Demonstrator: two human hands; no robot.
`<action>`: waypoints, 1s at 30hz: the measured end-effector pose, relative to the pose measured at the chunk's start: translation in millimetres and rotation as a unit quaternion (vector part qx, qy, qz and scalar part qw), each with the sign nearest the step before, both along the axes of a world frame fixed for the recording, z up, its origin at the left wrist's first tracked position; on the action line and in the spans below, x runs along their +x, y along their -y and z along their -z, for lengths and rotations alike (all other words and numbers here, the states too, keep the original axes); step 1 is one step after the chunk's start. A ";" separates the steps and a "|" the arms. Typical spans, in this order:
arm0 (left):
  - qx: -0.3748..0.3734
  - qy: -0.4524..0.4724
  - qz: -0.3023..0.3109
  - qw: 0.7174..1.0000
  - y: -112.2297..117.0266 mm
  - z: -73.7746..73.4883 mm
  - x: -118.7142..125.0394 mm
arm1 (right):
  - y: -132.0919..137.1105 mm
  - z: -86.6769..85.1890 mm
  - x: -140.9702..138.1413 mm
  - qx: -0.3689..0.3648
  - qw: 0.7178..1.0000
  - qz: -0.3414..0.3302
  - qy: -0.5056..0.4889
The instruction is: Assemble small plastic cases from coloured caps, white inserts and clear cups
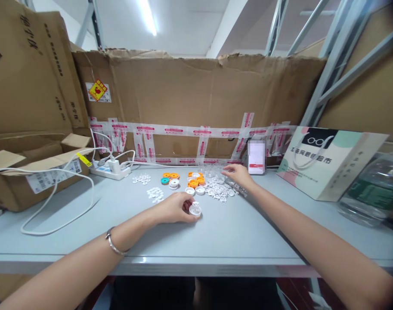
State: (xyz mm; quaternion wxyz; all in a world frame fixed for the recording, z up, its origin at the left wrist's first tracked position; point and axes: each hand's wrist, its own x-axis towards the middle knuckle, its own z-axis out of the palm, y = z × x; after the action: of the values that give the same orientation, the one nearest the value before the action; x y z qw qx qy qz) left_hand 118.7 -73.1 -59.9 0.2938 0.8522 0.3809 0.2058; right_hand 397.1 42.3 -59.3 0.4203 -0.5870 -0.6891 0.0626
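Note:
My left hand (178, 208) is closed around the side of a small round white plastic piece (195, 210) on the table, with a smaller white part standing on top of it. Farther back, my right hand (238, 174) reaches over the pile of clear plastic parts (212, 171), fingertips bent together at its edge. Whether those fingers grip a part is too small to tell. White plastic parts (220, 191) lie spread below the right hand. Between the hands sits a cluster of orange and white round pieces (193, 183).
Left of the cluster are orange, teal and white discs (169, 180) and two groups of small white parts (155, 194). A power strip (110, 170) with white cables and an open carton (38, 172) stand left. A phone (256, 157), a paper bag (328, 163) and a large bottle (370, 189) stand right.

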 end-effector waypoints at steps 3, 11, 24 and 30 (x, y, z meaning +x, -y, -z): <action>0.004 0.000 -0.005 1.000 -0.4 1.2 -0.1 | -0.5 8.2 -3.2 0.011 1.000 0.008 0.022; 0.013 0.020 -0.017 1.000 1.5 0.0 3.2 | 5.3 15.9 -9.7 0.045 0.998 -0.009 0.041; -0.129 0.232 -0.097 0.959 0.0 -11.8 7.9 | 17.8 -2.4 -21.0 0.039 0.986 -0.020 -0.158; -0.135 0.285 -0.037 0.948 7.5 -21.4 9.4 | 82.9 -45.9 -60.8 -0.046 0.897 -0.254 -0.358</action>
State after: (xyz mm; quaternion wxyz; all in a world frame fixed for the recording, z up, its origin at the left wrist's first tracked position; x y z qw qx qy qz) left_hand 128.0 -80.6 -38.6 0.4950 0.6956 0.3363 0.3976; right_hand 336.3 -40.6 -13.3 0.5806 -0.3488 -0.6144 0.4048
